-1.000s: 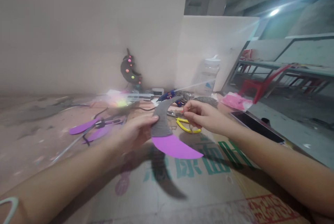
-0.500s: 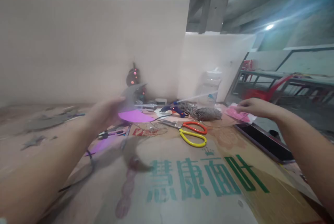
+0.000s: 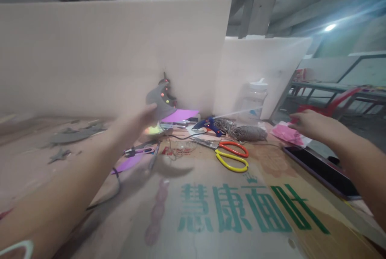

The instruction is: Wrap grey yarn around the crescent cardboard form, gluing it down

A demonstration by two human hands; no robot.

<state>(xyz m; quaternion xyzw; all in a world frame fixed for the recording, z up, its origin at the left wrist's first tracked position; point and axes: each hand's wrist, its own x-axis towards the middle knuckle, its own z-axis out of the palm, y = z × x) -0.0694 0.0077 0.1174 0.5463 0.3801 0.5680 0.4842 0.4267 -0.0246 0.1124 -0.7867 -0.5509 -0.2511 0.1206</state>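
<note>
The grey-and-purple crescent (image 3: 157, 97) has moved leftward since a second ago, now beyond and left of the scissors (image 3: 217, 149), gripped in the left hand (image 3: 139, 121). Right of them, the right hand (image 3: 310, 123) curls near a pink packet (image 3: 286, 133); whether it holds anything, I can't tell.

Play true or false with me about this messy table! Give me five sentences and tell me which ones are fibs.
1. The left hand holds a gray and purple crescent. True.
2. The scissors lie left of the phone. True.
3. Both scissor handles are blue. False: one is yellow, one orange-red.
4. The right hand grips the scissors. False: it is near the pink packet.
5. The clear bottle stands behind the gray string. True.
</note>
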